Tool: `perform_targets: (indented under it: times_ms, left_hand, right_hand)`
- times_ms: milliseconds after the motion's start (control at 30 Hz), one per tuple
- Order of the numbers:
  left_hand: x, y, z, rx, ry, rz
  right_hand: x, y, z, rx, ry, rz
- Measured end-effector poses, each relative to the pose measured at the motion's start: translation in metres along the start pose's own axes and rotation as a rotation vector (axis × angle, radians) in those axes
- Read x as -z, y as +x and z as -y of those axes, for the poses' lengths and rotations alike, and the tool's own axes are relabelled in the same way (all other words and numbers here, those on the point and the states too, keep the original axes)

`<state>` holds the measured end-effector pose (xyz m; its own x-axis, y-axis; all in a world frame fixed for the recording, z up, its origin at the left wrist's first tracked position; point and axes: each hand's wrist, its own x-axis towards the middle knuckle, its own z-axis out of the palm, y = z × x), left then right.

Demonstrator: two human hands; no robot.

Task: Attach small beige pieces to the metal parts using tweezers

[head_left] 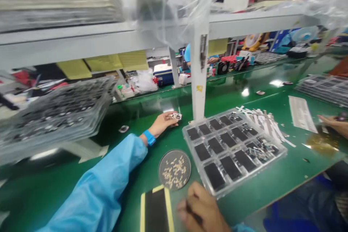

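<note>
My left hand (162, 122), in a blue sleeve and blue wristband, reaches over the green tabletop and pinches a small white-framed part (176, 116) between thumb and fingers. Close in front of me, my right hand (202, 208) is curled and smeared by motion; whatever its fingers hold is hidden. Just beyond it sits a round grey ribbed dish (162, 165) with many tiny beige pieces (176, 172). A black pad with yellow edges (155, 212) lies left of my right hand. To the right is a clear compartment tray (199, 166) with black rectangles and small parts.
A white post (198, 87) rises behind the tray to a shelf (95, 43). Stacked clear trays (67, 116) stand at left, more (323, 88) at far right. Paper strips (268, 125) lie beside the compartment tray. Another person's hand (335, 125) is at the right edge.
</note>
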<state>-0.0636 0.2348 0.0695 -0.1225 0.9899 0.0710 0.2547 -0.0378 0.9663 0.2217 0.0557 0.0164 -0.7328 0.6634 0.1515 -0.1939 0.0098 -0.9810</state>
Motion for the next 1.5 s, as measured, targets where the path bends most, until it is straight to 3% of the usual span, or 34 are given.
perform_targets:
  times_ms: [133,200,267,367,467,567,733,833,933,1333,1500]
  left_hand:
    - [0.031,-0.130,-0.004,0.186,-0.263,0.006]
    - [0.035,-0.182,-0.006,0.298,-0.473,-0.010]
    - [0.033,-0.220,-0.008,0.361,-0.594,-0.049]
    - [0.029,-0.250,-0.012,0.353,-0.546,-0.061]
    - [0.030,-0.260,-0.017,0.298,-0.402,0.037]
    - [0.036,-0.265,-0.017,0.261,-0.318,0.140]
    - [0.043,-0.276,-0.007,0.270,-0.128,0.227]
    - [0.039,-0.283,-0.003,0.200,0.146,0.198]
    - [0.036,-0.286,-0.004,0.160,0.279,0.162]
    - [0.034,-0.287,-0.005,0.160,0.327,0.141]
    - [0.033,-0.289,-0.002,0.148,0.324,0.131]
  right_hand:
    - [-0.003,-0.006,0.000,0.072,-0.360,-0.090]
    - [-0.003,-0.007,0.001,0.057,-0.368,-0.118]
    - [-0.005,-0.004,0.003,0.021,-0.292,-0.117]
    - [-0.014,0.010,0.010,0.021,-0.307,-0.055]
    - [-0.028,0.032,0.021,0.168,-0.514,0.026]
    - [-0.040,0.054,0.026,0.271,-0.690,0.005]
    - [-0.046,0.071,0.017,0.216,-0.763,-0.059]
    - [-0.047,0.071,0.012,0.149,-0.763,-0.074]
    - [-0.049,0.071,0.012,0.107,-0.761,-0.105]
    - [-0.052,0.068,0.012,0.048,-0.665,-0.175]
    - [-0.053,0.064,0.018,0.204,-0.633,-0.177]
